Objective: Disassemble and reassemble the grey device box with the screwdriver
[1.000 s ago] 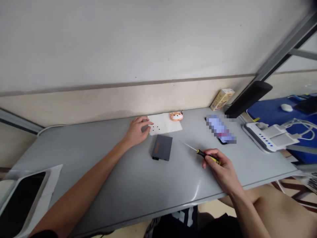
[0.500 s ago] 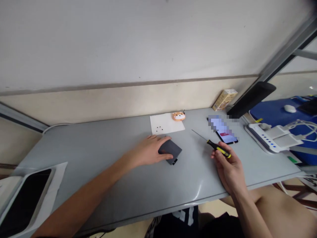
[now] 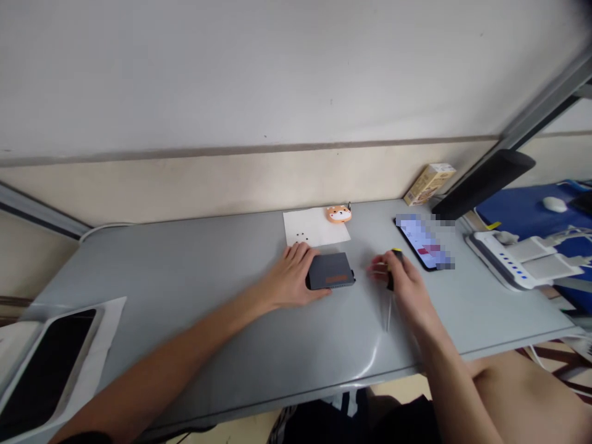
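My left hand [image 3: 300, 277] grips the left end of a flat dark grey rectangular case [image 3: 332, 270] with reddish lettering, fingers behind and thumb along its front edge. In my right hand [image 3: 400, 277] is a screwdriver [image 3: 394, 262] with a black and yellow handle, its thin metal shaft pointing down towards the desk's front edge. The right fingers are slightly blurred, a short way right of the case. Behind my left fingers several tiny dark screws [image 3: 303, 234] lie on a sheet of white paper [image 3: 317, 229], with an orange dog-faced case [image 3: 339, 214] at its far corner.
A phone with a lit screen [image 3: 423, 242] lies right of my right hand. Beyond it are a white power strip [image 3: 502, 259] with plugs, a small carton [image 3: 429, 184] and a black cylindrical object [image 3: 485, 183]. A dark-screened tablet [image 3: 50, 370] rests at the left on the grey desk [image 3: 198, 265].
The grey case has turned, and its lettered face and front edge now show. My right hand has swung the screwdriver from pointing up-left to pointing down, moving slightly left.
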Motion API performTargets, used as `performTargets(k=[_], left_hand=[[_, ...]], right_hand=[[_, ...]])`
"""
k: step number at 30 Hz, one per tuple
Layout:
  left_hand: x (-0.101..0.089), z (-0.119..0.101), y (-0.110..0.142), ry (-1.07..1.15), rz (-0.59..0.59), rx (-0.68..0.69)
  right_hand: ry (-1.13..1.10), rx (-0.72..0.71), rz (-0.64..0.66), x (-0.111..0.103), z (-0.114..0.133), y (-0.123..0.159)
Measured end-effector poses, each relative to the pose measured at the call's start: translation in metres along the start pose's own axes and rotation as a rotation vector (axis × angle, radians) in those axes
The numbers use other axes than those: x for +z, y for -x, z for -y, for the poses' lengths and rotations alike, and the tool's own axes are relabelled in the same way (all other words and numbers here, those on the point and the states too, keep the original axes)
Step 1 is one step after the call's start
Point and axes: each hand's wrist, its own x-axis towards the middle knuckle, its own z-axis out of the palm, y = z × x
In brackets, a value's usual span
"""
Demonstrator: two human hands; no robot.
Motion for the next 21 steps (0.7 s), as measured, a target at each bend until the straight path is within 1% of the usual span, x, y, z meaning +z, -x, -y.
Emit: performTargets(k=[2,4,7,10,12,14,16,17,19,21], left_hand=[[0.000,0.001,0.000,0.005,0.002,0.017],[-0.002,0.002,0.000,0.013,-0.007,0.031],[-0.005,0.001,0.000,0.011,-0.028,0.012],[-0.004,-0.001,0.000,0.011,-0.038,0.006],[-0.003,-0.001,0.001,0.015,-0.040,0.000],[-0.002,0.000,0.001,0.021,-0.042,-0.006],[-0.002,0.001,0.001,0.024,-0.042,-0.008],[-0.002,0.001,0.001,0.025,-0.038,-0.006],[-0.002,0.001,0.000,0.022,-0.023,-0.001],[-0.003,0.001,0.000,0.013,-0.009,-0.001]], right_hand=[[0.091,0.049,0.051,0.011,-0.005,0.003],[0.148,0.039,0.047,0.019,-0.008,0.009],[0.167,0.044,0.059,0.023,-0.003,0.013],[0.174,0.058,0.084,0.024,0.004,0.012],[0.304,-0.013,0.062,0.027,0.005,0.009],[0.478,-0.169,0.038,0.030,0.002,0.005],[0.601,-0.310,0.053,0.033,-0.002,0.000],[0.636,-0.338,0.075,0.033,-0.003,-0.002],[0.682,-0.314,0.104,0.030,-0.004,-0.009],[0.708,-0.251,0.091,0.022,-0.001,-0.017]])
